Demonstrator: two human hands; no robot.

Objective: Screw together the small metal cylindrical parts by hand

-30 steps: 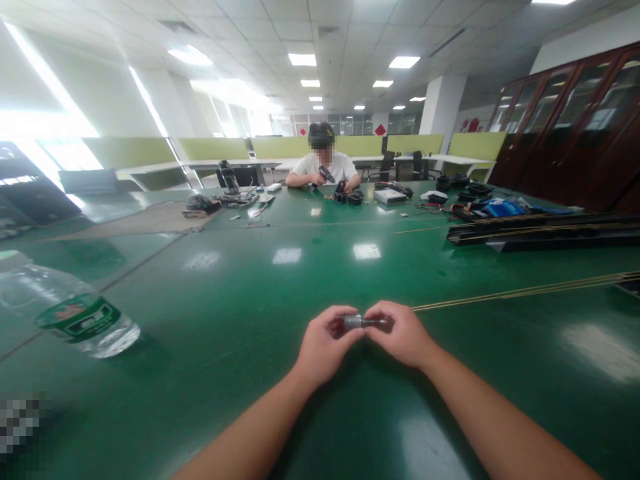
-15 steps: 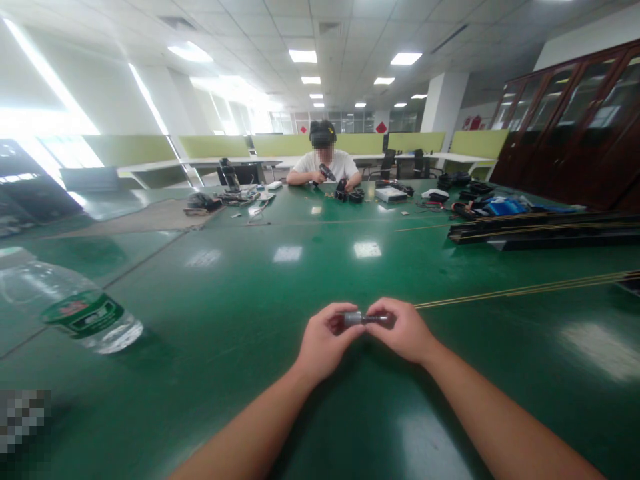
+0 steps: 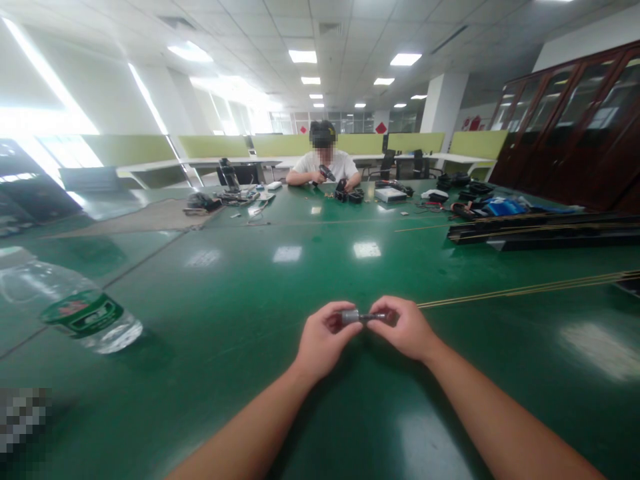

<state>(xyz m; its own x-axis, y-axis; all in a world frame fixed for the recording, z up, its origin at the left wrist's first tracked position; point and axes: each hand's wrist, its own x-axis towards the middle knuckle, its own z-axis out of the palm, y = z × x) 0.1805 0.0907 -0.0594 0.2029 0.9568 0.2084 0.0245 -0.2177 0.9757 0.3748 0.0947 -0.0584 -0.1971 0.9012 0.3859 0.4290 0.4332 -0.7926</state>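
Observation:
My left hand [image 3: 325, 337] and my right hand [image 3: 406, 328] meet just above the green table [image 3: 240, 293], near its front edge. Between their fingertips they pinch a small grey metal cylinder [image 3: 351, 316] with a thin dark shaft sticking out to the right. The left fingers hold the thicker grey end. The right fingers close round the shaft end. Both hands are curled shut on the part, and both forearms reach in from the bottom of the view.
A clear water bottle [image 3: 75, 310] with a green label stands at the left. Thin brass rods [image 3: 525, 290] lie to the right, with long black rails [image 3: 545, 230] behind them. Across the table a person [image 3: 324, 163] sits among tools and parts.
Both hands have lifted slightly with the part between them. The grip on the part looks the same.

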